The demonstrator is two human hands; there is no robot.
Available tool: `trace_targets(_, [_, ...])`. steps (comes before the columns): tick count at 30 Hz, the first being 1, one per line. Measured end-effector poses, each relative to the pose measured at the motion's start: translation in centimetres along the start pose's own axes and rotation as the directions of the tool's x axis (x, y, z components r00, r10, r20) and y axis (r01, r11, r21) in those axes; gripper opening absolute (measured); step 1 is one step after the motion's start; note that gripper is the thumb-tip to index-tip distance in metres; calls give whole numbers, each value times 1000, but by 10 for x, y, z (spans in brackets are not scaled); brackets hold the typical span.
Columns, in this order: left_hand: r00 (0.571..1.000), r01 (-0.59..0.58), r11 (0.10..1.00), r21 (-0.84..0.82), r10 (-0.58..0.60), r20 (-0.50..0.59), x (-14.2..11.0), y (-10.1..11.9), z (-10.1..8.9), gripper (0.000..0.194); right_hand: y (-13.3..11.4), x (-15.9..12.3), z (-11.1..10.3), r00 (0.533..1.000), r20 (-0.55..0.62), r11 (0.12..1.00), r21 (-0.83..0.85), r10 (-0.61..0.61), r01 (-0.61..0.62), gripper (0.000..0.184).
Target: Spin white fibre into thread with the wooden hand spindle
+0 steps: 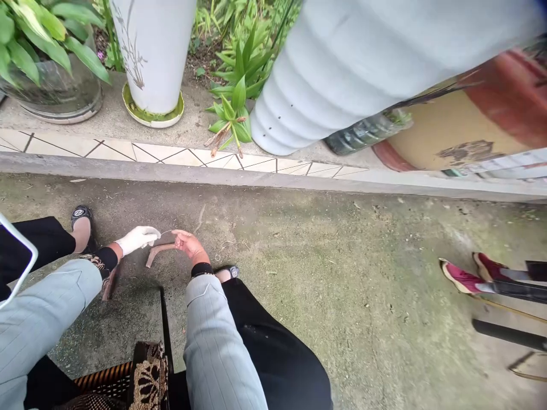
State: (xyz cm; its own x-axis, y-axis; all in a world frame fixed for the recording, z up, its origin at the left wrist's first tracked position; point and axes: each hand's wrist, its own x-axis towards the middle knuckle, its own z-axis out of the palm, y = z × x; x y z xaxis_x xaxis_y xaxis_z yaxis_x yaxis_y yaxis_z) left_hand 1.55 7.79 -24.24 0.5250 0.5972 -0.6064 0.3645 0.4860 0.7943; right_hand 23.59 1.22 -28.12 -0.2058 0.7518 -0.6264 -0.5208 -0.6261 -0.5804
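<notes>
My left hand [137,240] wears a white glove, its fingers closed in a pinch. A thin, pale strand [167,232] runs from it to my bare right hand [187,243], whose fingers are also pinched together. Whether the strand is thread or wire is too fine to tell. Just below and between the hands is a curved brown piece [159,250] that looks like wood, partly behind my right hand. A second brown piece [110,285] shows under my left wrist. Bits of pale strand [228,246] lie on the ground right of my right hand.
A low tiled ledge [179,156] runs across the front. It bears a tall white pot [156,57], a ribbed white pot [307,85] and a glass planter [55,91]. Another person's red shoes [464,277] are at the right. A woven seat [106,378] is beneath me.
</notes>
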Motion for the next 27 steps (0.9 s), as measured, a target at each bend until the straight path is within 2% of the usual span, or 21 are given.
trace_targets(3, [999,16,1000,24,-16,31,-13,25,-9,19,-30,-14,17,997,-7,993,-92,81,-81,19])
trace_targets(6, [1000,10,999,31,-10,-6,-32,57,-10,14,-69,-31,41,995,-9,981,-169,97,-98,14])
trace_targets(9, [992,-35,999,-3,34,-123,-56,87,-6,13,-106,-55,71,998,35,976,-212,58,-49,15])
trace_targets(12, [975,-35,997,-70,18,-223,-80,110,-1,16,-125,-84,103,997,80,960,-279,9,14,22])
trace_targets(15, [966,-27,990,-137,-9,-260,-101,125,4,22,-118,-109,132,990,105,922,-366,-93,125,29])
trace_targets(18, [964,-31,985,-169,-15,-265,-113,131,11,20,-95,-122,155,962,118,832,-483,-246,272,32])
trace_targets(19, [966,-48,980,-192,-3,-258,-115,132,14,18,-88,-124,161,952,100,783,-547,-289,296,32])
trace_targets(21, [975,-88,963,-253,31,-221,-116,132,19,12,-77,-126,167,912,85,613,-715,-402,337,34])
trace_targets(24, [990,-113,933,-341,75,-123,-118,134,25,7,-75,-130,166,858,130,375,-859,-497,348,38])
trace_targets(25, [994,-101,915,-390,78,-74,-118,135,27,6,-77,-132,165,846,140,339,-873,-514,350,38])
trace_targets(27, [997,-54,859,-510,75,20,-120,138,29,11,-80,-133,162,821,140,321,-874,-553,365,37])
